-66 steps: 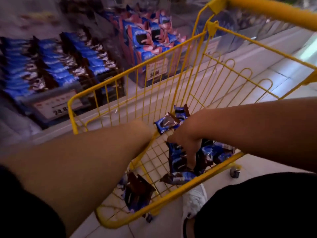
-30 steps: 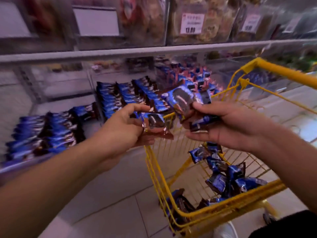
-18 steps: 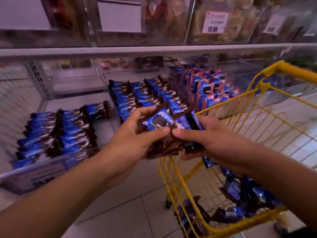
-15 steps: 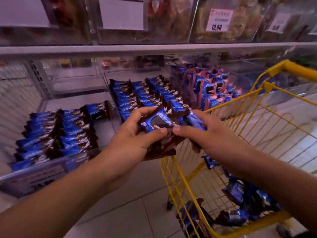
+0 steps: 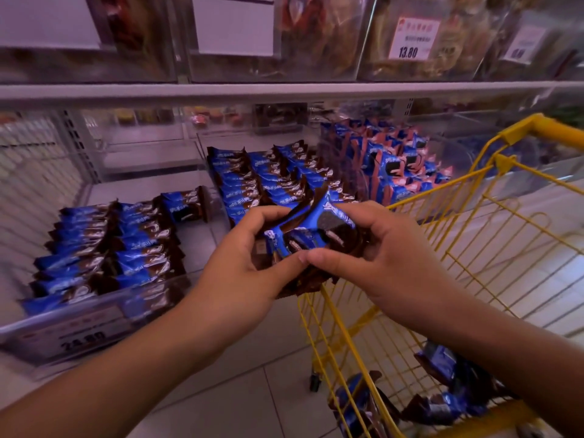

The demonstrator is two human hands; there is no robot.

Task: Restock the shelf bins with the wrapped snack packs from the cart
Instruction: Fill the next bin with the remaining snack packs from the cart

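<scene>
Nearest the camera, at lower right, loose snack packs are seen lying in a jumble on the wire floor of the yellow cart, pointing every which way. Above the cart's front left corner, a small bundle of wrapped packs is held between both hands. The left hand is curled round the bundle's left side and the right hand round its right side, fingers clamped on the wrappers and the two thumbs meeting tip to tip at the near edge. The bundle's long axis is tilted, its upper end pointing up and away toward the shelf. The wrappers are glossy blue with dark brown ends, and a dark round cookie is printed on the top one. Beyond the hands, matching packs are stacked in neat rows in the left bin and the middle bin, long axes lying across. Farther right, blue-and-pink packs are stood upright.
</scene>
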